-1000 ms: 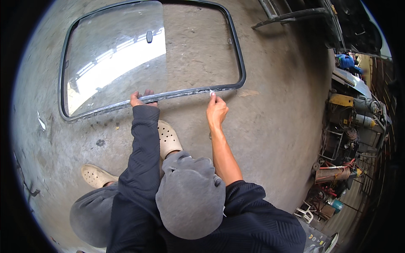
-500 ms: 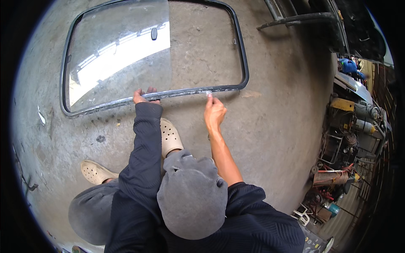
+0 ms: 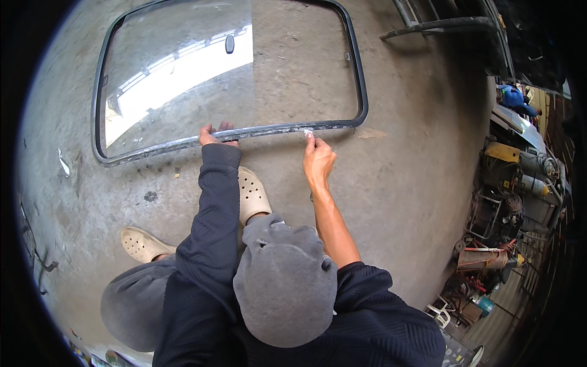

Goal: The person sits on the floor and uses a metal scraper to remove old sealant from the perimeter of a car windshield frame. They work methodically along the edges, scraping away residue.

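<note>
A rough grey concrete floor (image 3: 403, 183) fills most of the view, stained and pitted. Flat on it lies a large vehicle window (image 3: 229, 76), a rounded rectangle with a dark rubber seal (image 3: 269, 130) running round its rim; the left part of the glass mirrors a bright roof, the right part shows the floor through it. A small dark fitting (image 3: 229, 43) sits near the top of the glass.

A person in a dark ribbed top and grey cap (image 3: 284, 284) crouches at the window's near edge, beige perforated clogs (image 3: 252, 194) planted on the floor (one just beside the left sleeve, the other further left).

The left hand (image 3: 215, 133) is curled over the near edge of the window, fingers hooked on the seal, holding it. The right hand (image 3: 318, 160), bare-armed, is pinched narrow, fingertips (image 3: 310, 139) closed on a small whitish object (image 3: 308, 131) pressed against the seal further right; it may be a blade or a scrap of cloth, but it is too small to tell.

At the far right stands a clutter of workshop gear: a yellow machine (image 3: 502, 153), gas cylinders (image 3: 535, 183) and a reddish drum (image 3: 476, 260). A dark metal frame (image 3: 437, 25) lies at the top.
</note>
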